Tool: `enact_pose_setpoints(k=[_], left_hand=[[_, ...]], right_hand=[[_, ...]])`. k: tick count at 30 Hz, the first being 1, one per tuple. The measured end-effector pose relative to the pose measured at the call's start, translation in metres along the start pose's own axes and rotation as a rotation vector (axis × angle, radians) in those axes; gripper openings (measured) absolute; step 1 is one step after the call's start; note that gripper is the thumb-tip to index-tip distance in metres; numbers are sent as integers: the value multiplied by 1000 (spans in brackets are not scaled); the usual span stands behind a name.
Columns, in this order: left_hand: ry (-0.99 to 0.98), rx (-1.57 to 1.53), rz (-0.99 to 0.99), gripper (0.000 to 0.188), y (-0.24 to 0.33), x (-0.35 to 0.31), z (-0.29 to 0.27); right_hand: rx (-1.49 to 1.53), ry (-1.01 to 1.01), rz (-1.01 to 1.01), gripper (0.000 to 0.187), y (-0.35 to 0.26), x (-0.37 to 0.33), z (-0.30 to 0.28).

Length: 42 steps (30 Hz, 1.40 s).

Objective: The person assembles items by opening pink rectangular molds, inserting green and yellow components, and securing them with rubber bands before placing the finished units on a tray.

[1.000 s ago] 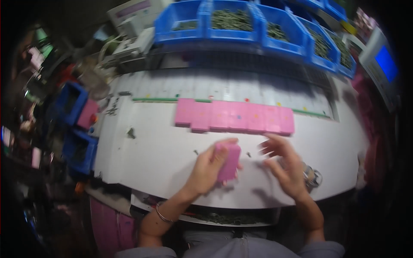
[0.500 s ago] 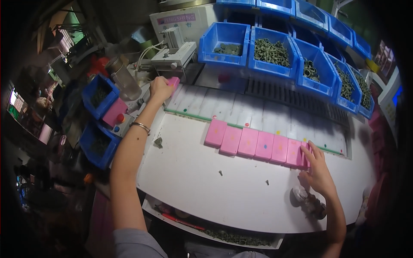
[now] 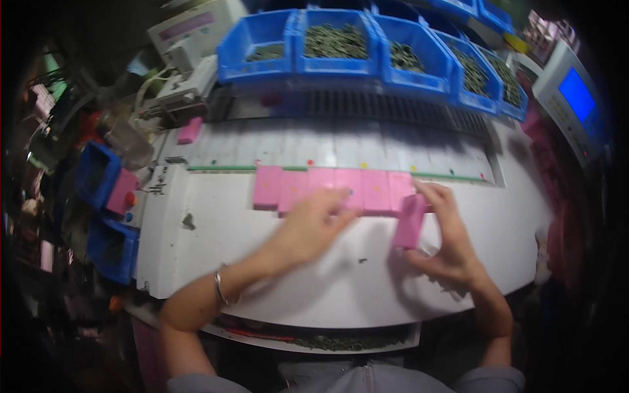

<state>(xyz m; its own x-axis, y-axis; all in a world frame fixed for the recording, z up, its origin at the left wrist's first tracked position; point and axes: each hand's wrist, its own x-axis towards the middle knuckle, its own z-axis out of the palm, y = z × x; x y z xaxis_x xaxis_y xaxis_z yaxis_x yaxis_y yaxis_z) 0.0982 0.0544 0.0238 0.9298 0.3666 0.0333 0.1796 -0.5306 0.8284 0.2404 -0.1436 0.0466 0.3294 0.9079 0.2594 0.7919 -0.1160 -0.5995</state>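
Note:
A row of flat pink boxes (image 3: 267,188) lies side by side on the white table, along a green strip. My right hand (image 3: 452,245) is closed on a small pink box (image 3: 409,221), tilted on edge between thumb and fingers at the row's right end. My left hand (image 3: 311,223), slightly blurred, reaches over the front of the row's middle boxes, fingers apart and holding nothing. Another pink box (image 3: 190,130) stands alone at the far left end of the pale slatted strip (image 3: 282,145). A clear, lumpy object is mostly hidden behind my right hand.
Blue bins (image 3: 335,49) of grey-green metal parts line the back, with more blue bins (image 3: 113,249) at left. A small screw (image 3: 362,261) and a grey-green piece (image 3: 189,221) lie on the table. An open drawer (image 3: 347,342) of parts sits below; a blue-screened device (image 3: 576,95) stands right.
My left hand has let go of the pink box at far left and come right to the row. My right hand has lifted the row's end box. The view has shifted.

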Motion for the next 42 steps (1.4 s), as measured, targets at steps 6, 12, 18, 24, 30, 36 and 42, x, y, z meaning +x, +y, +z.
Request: enact_pose_setpoints(k=[6, 12, 18, 24, 30, 36, 42], left_hand=[[-405, -757, -305, 61, 37, -36, 66], [-19, -1266, -567, 61, 57, -49, 77], [24, -1383, -514, 63, 31, -54, 88], [-3, -1162, -315, 50, 51, -71, 88], [-72, -961, -355, 52, 51, -72, 80], [-98, -861, -350, 57, 49, -72, 77], [-181, -912, -335, 60, 44, -69, 73]], right_hand=[[84, 194, -104, 80, -38, -22, 35], [-151, 595, -144, 64, -45, -49, 66], [197, 105, -245, 27, -60, -76, 46], [589, 278, 260, 17, -45, -43, 46], [700, 206, 358, 8, -47, -42, 41], [909, 27, 452, 8, -39, -40, 29], [916, -63, 448, 8, -36, -44, 29]])
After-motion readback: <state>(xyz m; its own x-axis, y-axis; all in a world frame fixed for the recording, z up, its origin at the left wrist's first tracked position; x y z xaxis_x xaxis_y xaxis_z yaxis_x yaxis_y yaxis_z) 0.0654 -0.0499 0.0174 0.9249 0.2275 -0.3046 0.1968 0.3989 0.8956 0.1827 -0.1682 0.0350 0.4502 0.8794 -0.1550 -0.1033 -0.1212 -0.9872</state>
